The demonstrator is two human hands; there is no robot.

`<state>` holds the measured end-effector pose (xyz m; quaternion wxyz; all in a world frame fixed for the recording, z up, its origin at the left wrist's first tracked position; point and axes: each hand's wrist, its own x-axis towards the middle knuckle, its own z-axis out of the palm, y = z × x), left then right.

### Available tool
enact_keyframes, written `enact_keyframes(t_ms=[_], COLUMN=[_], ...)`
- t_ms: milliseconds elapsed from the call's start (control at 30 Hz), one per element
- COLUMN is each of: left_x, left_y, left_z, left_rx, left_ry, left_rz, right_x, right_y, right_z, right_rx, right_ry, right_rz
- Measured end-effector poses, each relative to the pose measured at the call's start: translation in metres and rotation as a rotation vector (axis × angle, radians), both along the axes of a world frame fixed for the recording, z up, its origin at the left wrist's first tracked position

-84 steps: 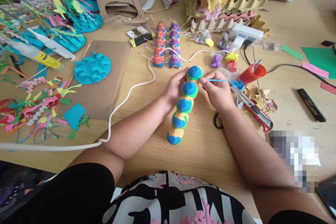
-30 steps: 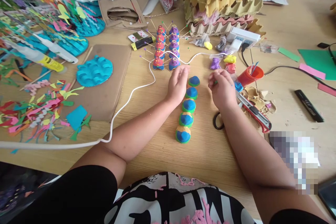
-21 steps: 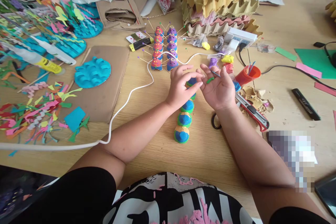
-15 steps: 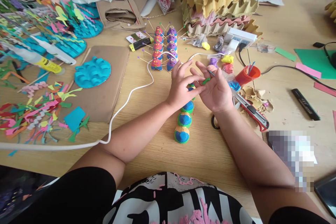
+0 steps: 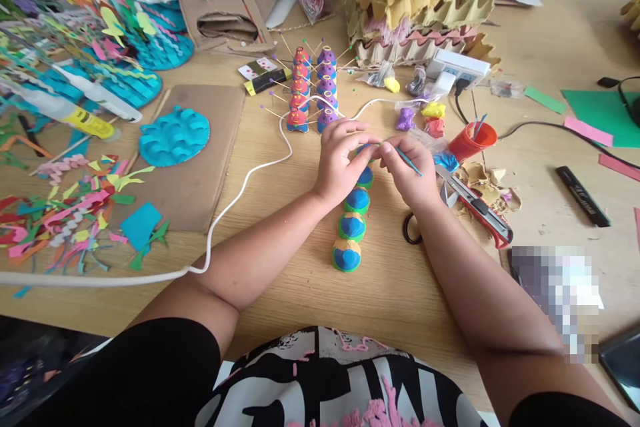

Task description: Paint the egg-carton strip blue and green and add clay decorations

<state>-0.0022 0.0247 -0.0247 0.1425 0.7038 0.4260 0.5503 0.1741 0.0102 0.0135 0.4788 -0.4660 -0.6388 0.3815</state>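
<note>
My left hand (image 5: 341, 159) and my right hand (image 5: 411, 170) meet at their fingertips above a row of egg-carton cups (image 5: 351, 227) covered in blue and green. Both are closed in a pinch. A thin blue stick (image 5: 409, 161) lies across my right hand, gripped by its fingers. Between the fingertips is a small piece of green clay, mostly hidden by my fingers. The far end of the row is partly covered by my hands. Beyond them stand a red row (image 5: 300, 89) and a purple row (image 5: 327, 83) of cups, with pins sticking out.
A white cable (image 5: 249, 180) loops across the table on the left. To the right lie a utility knife (image 5: 475, 207), an orange cup (image 5: 473, 141) and a black marker (image 5: 583, 197). Egg trays (image 5: 415, 0) are stacked behind. Paper scraps (image 5: 75, 213) and cardboard (image 5: 200, 193) lie left.
My right hand has turned from palm up to fingers curled, and its stick now points down to the right. My left fingers have closed in. The green clay, visible before, is now mostly hidden.
</note>
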Motion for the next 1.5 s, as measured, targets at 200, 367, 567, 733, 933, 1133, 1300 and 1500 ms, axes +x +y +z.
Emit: enact_keyframes(t_ms=[200,367,567,733,933,1133,1300,1500], left_x=[0.001,0.002,0.002,0.002,0.002,0.001,0.003,0.003], left_y=[-0.005,-0.005,-0.005,-0.006,-0.004,-0.005,-0.005,-0.007], left_z=[0.005,0.006,0.008,0.007,0.004,0.005,0.005,0.008], left_rx=[-0.029,-0.085,-0.070,-0.083,-0.122,-0.104,-0.058,-0.031], left_ry=[-0.046,-0.040,-0.090,-0.055,-0.059,-0.058,-0.062,-0.026], left_rz=[-0.097,-0.104,-0.098,-0.135,-0.104,-0.117,-0.109,-0.079], right_x=[-0.002,0.000,0.000,0.000,-0.001,-0.003,-0.003,-0.004], right_y=[-0.001,0.000,0.002,0.003,0.003,0.005,0.007,0.006], right_z=[0.003,0.002,-0.004,-0.006,-0.005,-0.007,-0.009,-0.009], right_rx=[-0.004,0.013,0.003,-0.021,-0.053,-0.200,-0.200,-0.185], right_ry=[0.025,-0.020,0.075,0.064,0.056,0.263,0.292,0.272], right_rz=[-0.003,-0.001,0.053,-0.002,0.039,0.094,0.093,0.064])
